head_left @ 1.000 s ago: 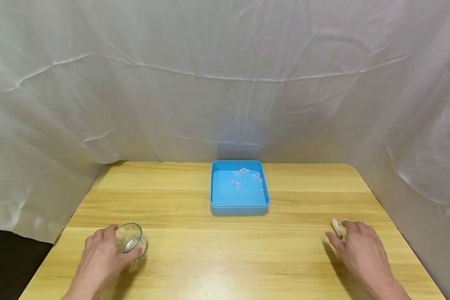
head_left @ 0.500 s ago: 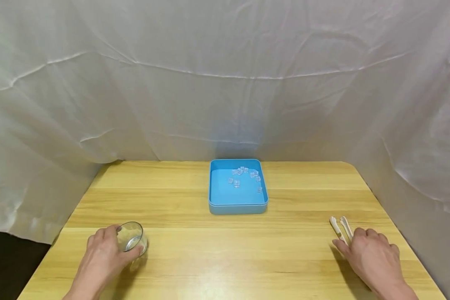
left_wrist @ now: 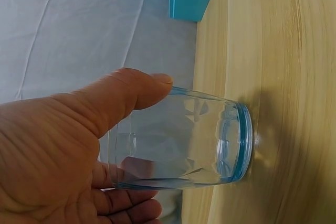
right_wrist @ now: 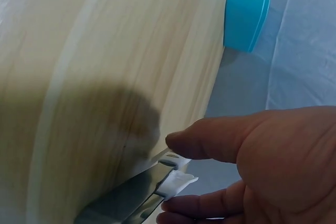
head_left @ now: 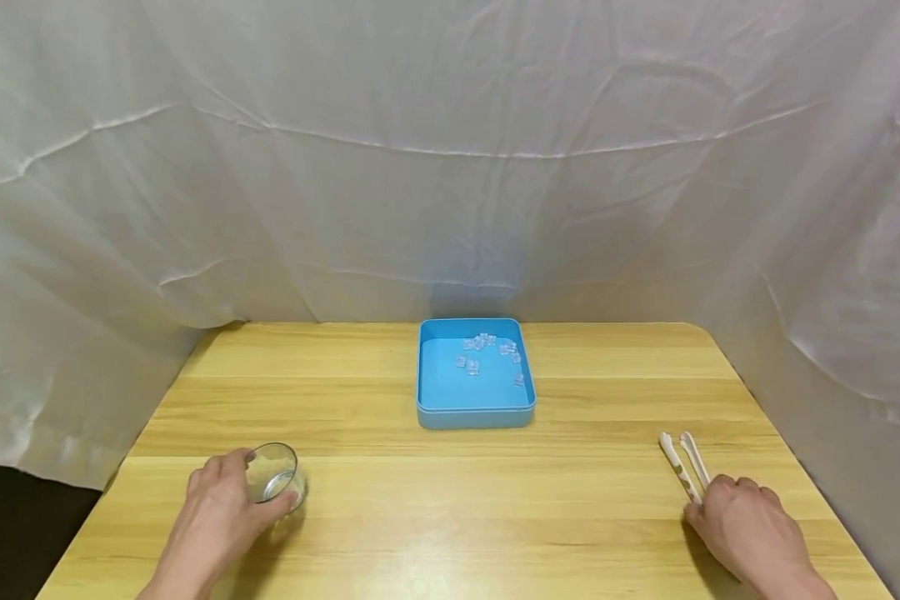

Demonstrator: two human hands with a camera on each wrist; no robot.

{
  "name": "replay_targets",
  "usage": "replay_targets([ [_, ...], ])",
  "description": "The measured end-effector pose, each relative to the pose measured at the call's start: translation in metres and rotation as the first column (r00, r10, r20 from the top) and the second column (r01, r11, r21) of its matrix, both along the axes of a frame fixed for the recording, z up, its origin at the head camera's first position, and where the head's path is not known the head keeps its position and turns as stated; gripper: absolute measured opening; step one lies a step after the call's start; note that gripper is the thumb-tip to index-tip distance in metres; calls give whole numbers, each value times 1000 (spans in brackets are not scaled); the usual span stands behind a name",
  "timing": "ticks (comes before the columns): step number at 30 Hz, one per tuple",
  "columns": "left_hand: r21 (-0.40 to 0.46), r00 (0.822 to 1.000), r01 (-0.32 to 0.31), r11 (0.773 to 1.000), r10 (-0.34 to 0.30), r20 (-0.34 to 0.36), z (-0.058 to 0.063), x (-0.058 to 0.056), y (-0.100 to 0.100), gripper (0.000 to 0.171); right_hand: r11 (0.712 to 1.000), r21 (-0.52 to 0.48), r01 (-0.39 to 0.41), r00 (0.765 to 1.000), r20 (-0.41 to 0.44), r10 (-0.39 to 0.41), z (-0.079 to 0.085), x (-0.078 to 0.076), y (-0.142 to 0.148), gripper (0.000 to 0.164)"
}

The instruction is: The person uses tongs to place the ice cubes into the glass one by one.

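Note:
My left hand (head_left: 225, 508) holds a clear drinking glass (left_wrist: 168, 140), its thumb on one side and its fingers on the other. The glass's base (left_wrist: 244, 142) is close to the wooden tabletop; I cannot tell whether it touches. On the right, my right hand (head_left: 750, 529) grips the near part of white tongs (head_left: 678, 467) between thumb and fingers. Their two arms point away from me and stand slightly apart at the tips. The right wrist view shows only part of the tongs, beside the thumb (right_wrist: 205, 139) and fingertips.
A square blue tray (head_left: 476, 419) stands near the table's back edge, midway between the hands. Several small clear cubes (head_left: 473, 367) lie in it. The wooden table (head_left: 420, 500) ends at a pale curtain (head_left: 450, 167) behind and at the sides.
My right hand has slid back along the tongs, baring more of their arms. The left hand and the glass have shifted a little to the right.

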State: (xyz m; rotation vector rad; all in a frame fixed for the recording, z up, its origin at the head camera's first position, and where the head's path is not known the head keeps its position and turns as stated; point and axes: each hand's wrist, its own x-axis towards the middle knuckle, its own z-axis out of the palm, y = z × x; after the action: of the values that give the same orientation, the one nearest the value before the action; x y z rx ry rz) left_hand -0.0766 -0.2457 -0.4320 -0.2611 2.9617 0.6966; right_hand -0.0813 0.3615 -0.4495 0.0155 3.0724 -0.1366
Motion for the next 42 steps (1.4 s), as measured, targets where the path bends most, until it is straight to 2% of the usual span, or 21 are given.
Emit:
replay_targets([
  [3,8,1000,6,1000,-6,-16,-1,1,3,101,1000,-3,1,1000,16,-1,-1,0,2,28],
  [8,29,998,20,999,-19,-52,-3,3,11,97,998,-38,43,994,102,-38,-3,-2,4,23],
  [12,44,996,39,998,-35,-76,-5,4,18,93,998,-51,48,991,125,-41,-4,-4,5,22],
  [24,116,996,61,991,-53,-74,-7,1,38,91,996,-66,56,991,128,-48,-5,-6,5,24],
  [30,168,993,74,983,-58,-98,-8,1,48,87,996,-61,59,991,128,-50,-5,-8,5,25],
  [38,172,980,120,978,-90,-177,-12,-3,64,81,996,-61,59,991,127,-51,-6,-8,4,25],
  [42,180,979,133,975,-100,-178,-13,-5,72,83,996,-63,56,991,125,-48,-6,-8,4,25],
])
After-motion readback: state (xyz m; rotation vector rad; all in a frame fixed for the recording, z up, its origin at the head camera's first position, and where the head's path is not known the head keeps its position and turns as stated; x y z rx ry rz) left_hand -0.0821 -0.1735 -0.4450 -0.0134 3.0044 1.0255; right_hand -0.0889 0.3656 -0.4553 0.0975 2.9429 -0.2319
